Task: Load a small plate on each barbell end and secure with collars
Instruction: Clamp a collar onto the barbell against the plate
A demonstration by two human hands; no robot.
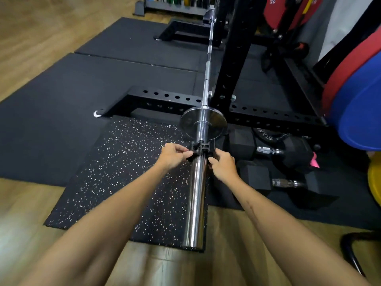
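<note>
On the near sleeve (pixel 195 203) of the barbell (pixel 206 73), a black collar (pixel 203 148) sits around the chrome, a little short of the small silver plate (pixel 203 122) further in. Collar and plate apart, bare sleeve between them. Left hand (pixel 173 155) pinches the collar's left side, fingers curled shut on what looks like its lever. Right hand (pixel 223 165) closed on the collar's right and lower side, thumb and fingers wrapped. Both forearms reach out from the bottom of view. Bar runs away past a black rack (pixel 237 58); far end carries another silver plate (pixel 208 15), blurred. Below the sleeve: a speckled mat (pixel 123 172) on wood floor (pixel 31 48). To the right, hex dumbbells (pixel 288 182) on the floor. Blue and red plates (pixel 356 104) at the right edge.
</note>
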